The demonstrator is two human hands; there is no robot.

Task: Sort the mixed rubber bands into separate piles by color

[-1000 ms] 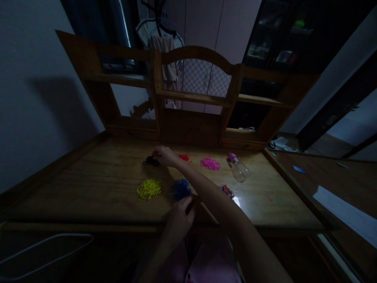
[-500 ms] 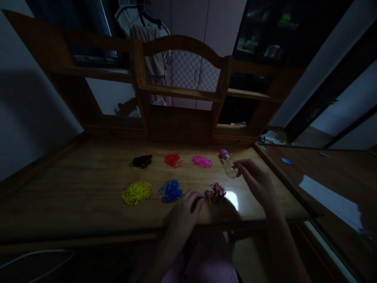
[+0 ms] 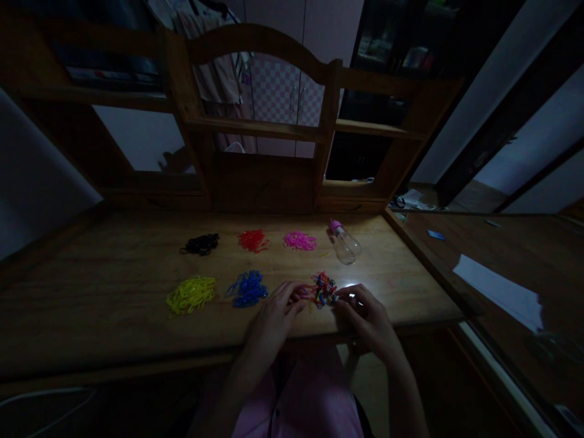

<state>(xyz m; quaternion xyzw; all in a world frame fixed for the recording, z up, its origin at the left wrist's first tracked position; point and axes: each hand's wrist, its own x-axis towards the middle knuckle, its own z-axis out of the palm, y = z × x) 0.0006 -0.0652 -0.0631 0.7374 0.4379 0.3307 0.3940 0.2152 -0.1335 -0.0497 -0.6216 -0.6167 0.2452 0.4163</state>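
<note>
A mixed-colour pile of rubber bands [image 3: 325, 288] lies near the desk's front edge, between my two hands. My left hand [image 3: 283, 307] pinches reddish bands at the pile's left side. At its right side, the thumb and fingertips of my right hand [image 3: 365, 313] are closed on the edge of the pile. Sorted by colour are yellow bands [image 3: 191, 294], blue bands [image 3: 249, 289], black bands [image 3: 201, 244], red bands [image 3: 253, 240] and pink bands [image 3: 300, 240]. Behind my right hand a clear bottle [image 3: 345, 246] with a pink cap lies on its side.
The wooden desk [image 3: 114, 267] has a raised shelf unit [image 3: 255, 129] along its back. To the right, a lower brown surface carries a white paper sheet [image 3: 497, 292] and a small blue card [image 3: 435, 235]. Clothes [image 3: 214, 79] hang behind the shelf.
My right hand has left the bottle and come down to the mixed pile. My left hand now pinches bands at that pile. The view has shifted slightly.
</note>
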